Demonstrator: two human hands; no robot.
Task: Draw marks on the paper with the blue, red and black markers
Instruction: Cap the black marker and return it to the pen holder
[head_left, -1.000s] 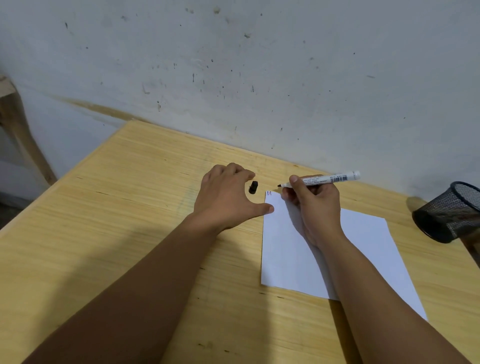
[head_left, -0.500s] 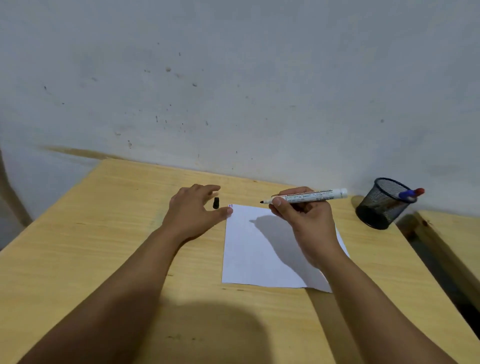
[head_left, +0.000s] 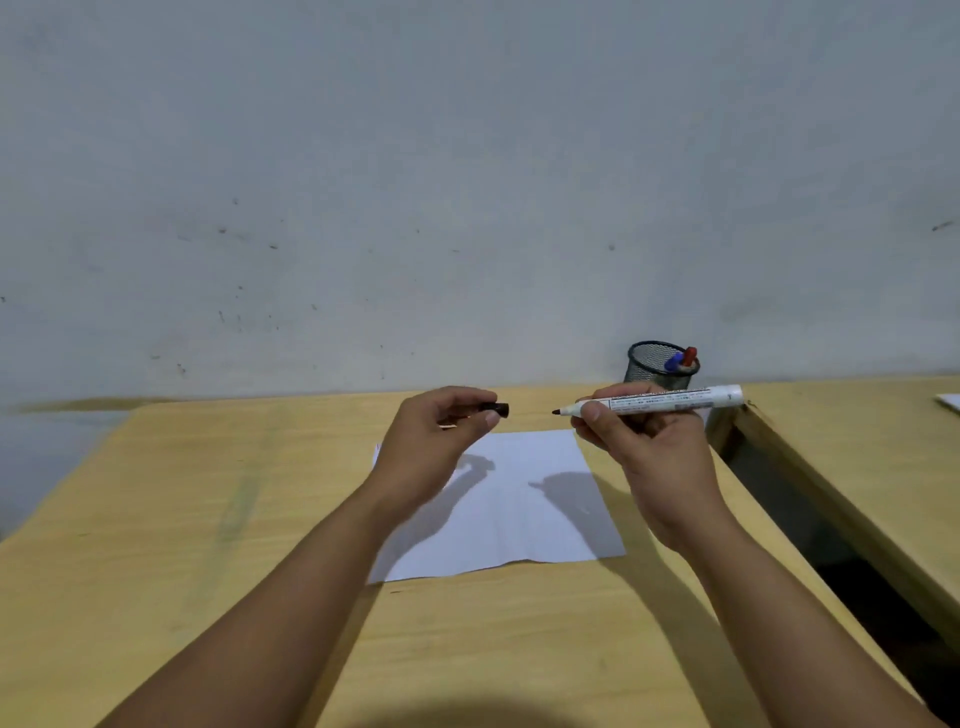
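A white sheet of paper (head_left: 524, 514) lies on the wooden table (head_left: 156, 545). My right hand (head_left: 649, 447) holds the uncapped black marker (head_left: 670, 401) level above the paper's far right corner, tip pointing left. My left hand (head_left: 436, 441) is raised over the paper's far left part and pinches the small black cap (head_left: 500, 410), whose open end faces the marker tip a short gap away. A blue marker (head_left: 674, 361) and a red marker (head_left: 689, 356) stand in the mesh cup (head_left: 649, 364).
The black mesh cup stands at the table's far right corner by the grey wall. A dark gap (head_left: 810, 525) separates this table from a second wooden table (head_left: 872, 457) on the right. Hand shadows fall on the paper.
My left hand picked the cap off the table and lifted it. My right hand rose with the marker. The camera turned right, bringing the cup and second table into view.
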